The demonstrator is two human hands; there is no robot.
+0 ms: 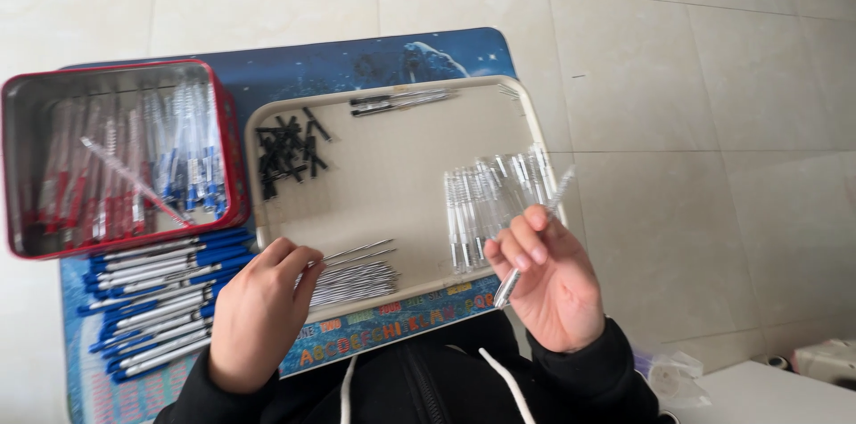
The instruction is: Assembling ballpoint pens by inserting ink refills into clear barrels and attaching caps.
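The right hand, at the lower right of the frame, pinches a clear pen tube between thumb and fingers, tilted over the edge of the tan tray, so it could slip and fall to the floor if the pinch loosens. The left hand, at the lower middle, has its fingers curled down onto the pile of thin metal refills. A careless bump there could roll the refills about the tray.

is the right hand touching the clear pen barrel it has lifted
Touching. The head view shows the right hand with its fingers wrapped around the clear pen barrel, held up above the beige tray.
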